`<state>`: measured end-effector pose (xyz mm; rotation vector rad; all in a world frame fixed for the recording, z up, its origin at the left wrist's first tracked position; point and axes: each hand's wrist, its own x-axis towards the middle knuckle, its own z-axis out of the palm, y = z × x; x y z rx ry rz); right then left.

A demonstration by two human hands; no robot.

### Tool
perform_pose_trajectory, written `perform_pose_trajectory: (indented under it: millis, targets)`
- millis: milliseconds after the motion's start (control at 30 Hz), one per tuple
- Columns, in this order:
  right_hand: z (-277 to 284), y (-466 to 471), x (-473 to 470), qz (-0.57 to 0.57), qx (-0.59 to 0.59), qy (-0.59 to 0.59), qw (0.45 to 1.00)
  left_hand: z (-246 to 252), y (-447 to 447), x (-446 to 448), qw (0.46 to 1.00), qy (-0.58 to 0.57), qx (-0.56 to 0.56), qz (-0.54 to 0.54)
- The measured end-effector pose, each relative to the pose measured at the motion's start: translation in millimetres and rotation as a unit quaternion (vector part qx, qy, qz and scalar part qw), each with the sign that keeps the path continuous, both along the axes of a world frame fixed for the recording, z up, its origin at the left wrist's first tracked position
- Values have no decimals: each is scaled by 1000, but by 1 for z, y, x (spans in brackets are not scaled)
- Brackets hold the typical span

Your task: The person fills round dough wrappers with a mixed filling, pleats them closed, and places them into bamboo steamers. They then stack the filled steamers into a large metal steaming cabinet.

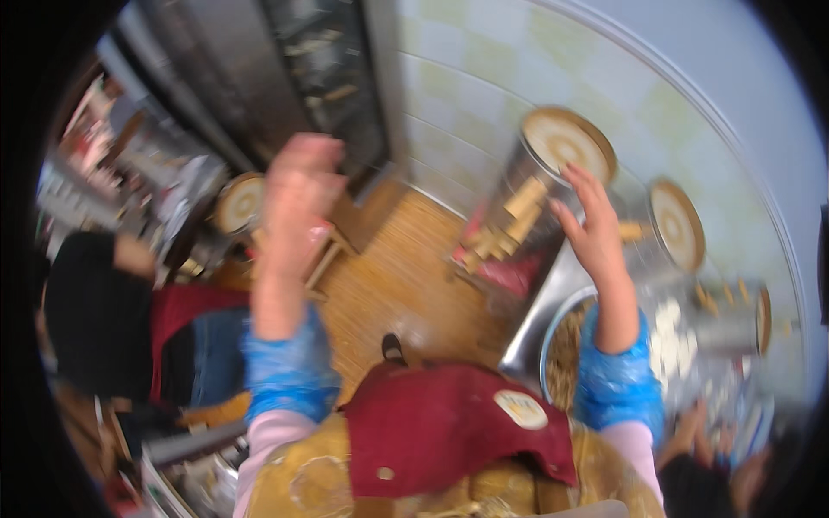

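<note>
My right hand (pixel 592 226) is raised with its fingers apart and nothing in them. Its fingertips overlap, in the picture, a clear jar (pixel 499 175) with a round wooden lid (pixel 562 146); whether they touch it I cannot tell. Tan stick-like pieces (pixel 508 223) show in or beside this jar. Motion blurs my left hand (pixel 303 188), held up over the floor at the left, so its fingers and any small thing in them are unclear. Blue plastic sleeve covers (pixel 618 375) wrap both forearms. Below my right forearm, a blue-rimmed basin (pixel 547 353) holds brown shredded food.
More wooden-lidded jars (pixel 677 226) stand along the tiled wall (pixel 466 84) on a metal counter (pixel 528 340). White pieces (pixel 671 340) lie farther right, near another person's hands (pixel 692 430). A person in black (pixel 100 317) works at the left. A glass-door cabinet (pixel 330 84) stands ahead.
</note>
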<state>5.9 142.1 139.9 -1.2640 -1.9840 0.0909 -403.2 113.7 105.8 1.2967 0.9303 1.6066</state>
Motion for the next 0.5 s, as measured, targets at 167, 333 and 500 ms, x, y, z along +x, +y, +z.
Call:
perform_pose_trajectory:
  millis: [167, 333, 500]
  targets:
    - [-75, -98, -44, -45, -190, 197, 961, 2, 166, -207, 898, 223, -147, 349]
    - [-115, -259, -57, -266, -517, 470, 664, -80, 175, -114, 975, 195, -24, 108]
    - [-126, -329, -16, -312, -248, 801, 447, -136, 89, 102, 842, 236, -127, -468]
